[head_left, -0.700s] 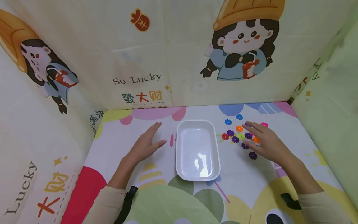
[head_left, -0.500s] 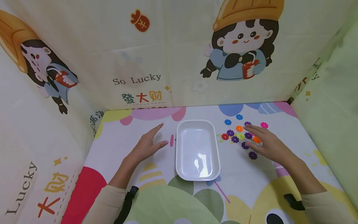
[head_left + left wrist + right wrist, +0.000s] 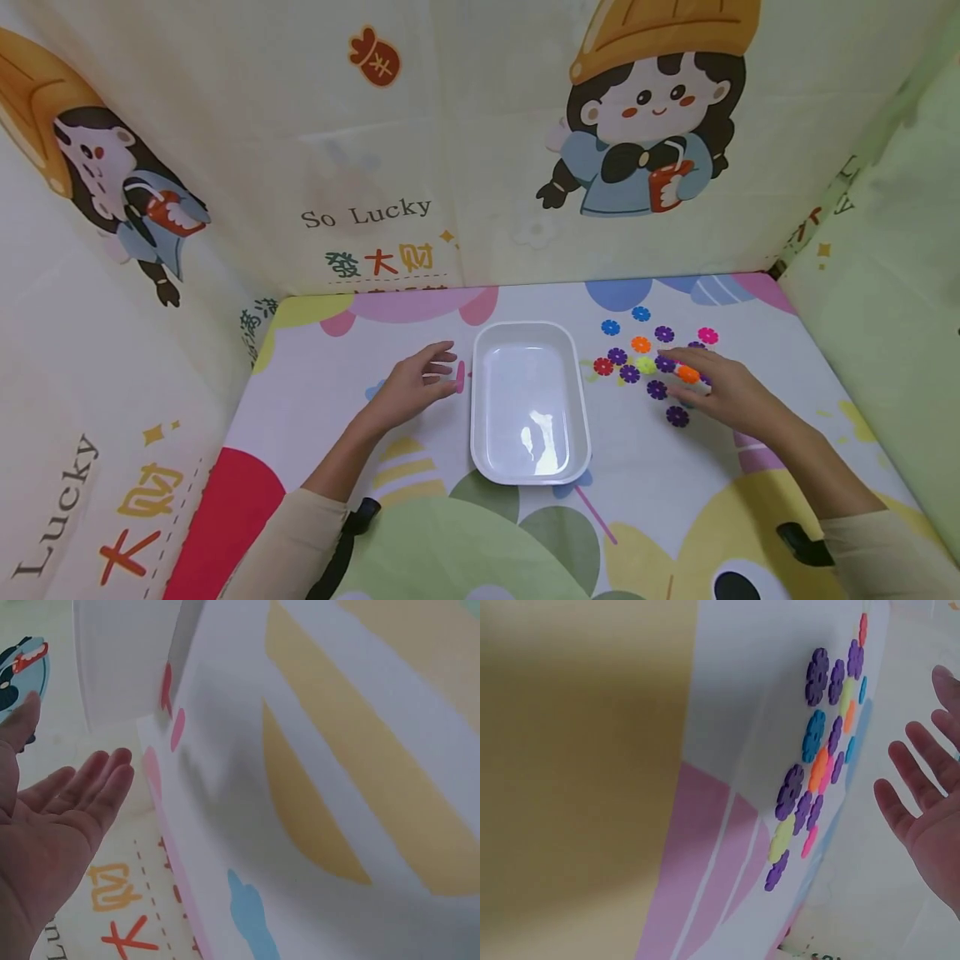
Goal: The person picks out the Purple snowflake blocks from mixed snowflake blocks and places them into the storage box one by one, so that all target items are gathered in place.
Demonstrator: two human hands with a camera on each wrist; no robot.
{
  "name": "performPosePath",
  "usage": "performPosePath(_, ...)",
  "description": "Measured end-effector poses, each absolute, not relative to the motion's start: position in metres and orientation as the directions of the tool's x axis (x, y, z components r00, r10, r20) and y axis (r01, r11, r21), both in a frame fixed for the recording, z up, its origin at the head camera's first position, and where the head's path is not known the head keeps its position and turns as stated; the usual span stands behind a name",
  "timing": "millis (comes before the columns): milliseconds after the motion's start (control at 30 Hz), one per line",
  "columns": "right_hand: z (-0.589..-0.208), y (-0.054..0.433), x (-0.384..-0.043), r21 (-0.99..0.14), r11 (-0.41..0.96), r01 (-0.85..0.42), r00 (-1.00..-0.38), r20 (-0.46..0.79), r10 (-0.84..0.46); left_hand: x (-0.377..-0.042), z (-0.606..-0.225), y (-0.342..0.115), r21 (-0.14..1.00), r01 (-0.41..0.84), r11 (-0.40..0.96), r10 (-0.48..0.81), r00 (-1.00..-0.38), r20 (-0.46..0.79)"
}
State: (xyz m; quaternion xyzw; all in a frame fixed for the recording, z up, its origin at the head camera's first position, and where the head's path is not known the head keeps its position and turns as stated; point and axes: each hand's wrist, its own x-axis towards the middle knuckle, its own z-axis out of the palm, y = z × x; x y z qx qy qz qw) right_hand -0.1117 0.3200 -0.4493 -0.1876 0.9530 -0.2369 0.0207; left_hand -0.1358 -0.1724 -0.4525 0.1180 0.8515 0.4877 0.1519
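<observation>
A white rectangular tray point(image 3: 517, 392) sits mid-table with nothing in it. To its left my left hand point(image 3: 408, 390) hovers with loosely bent fingers, holding nothing. To the right lie several flat, flower-shaped plastic pieces in purple, blue, orange, red, pink and yellow-green, among them a purple flower piece point(image 3: 677, 416) and a red flower piece point(image 3: 603, 367). Over the right part of this group hangs my right hand point(image 3: 735, 396), fingers spread and hiding some pieces. In the right wrist view the hand point(image 3: 937, 832) is raised off the pieces, such as a blue flower piece point(image 3: 813, 736).
A printed cloth point(image 3: 420, 583) with cartoon shapes covers the table. Fabric walls with cartoon figures enclose it at the back point(image 3: 480, 167), left and right. Black straps circle both wrists, the left strap point(image 3: 348, 542) being the plainer one.
My left hand has shifted right towards the tray, its fingers now more bent. The right hand has moved slightly right and nearer me, uncovering purple pieces. Tray and pieces have stayed put.
</observation>
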Motion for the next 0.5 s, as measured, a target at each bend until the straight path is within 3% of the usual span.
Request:
performPosePath(233,-0.451,0.325,-0.110,-0.503,0.817,-0.282,-0.933,-0.055,-0.356,-0.139,-0.453,-0.162,0.874,-0.007,0.487,0.347,-0.916,-0.201)
performPosePath(500,-0.460,0.332,-0.109,-0.497,0.804,-0.326,-0.915,-0.048,-0.401,-0.144,-0.458,-0.155,0.876,-0.087,0.475,0.311,-0.914,-0.260)
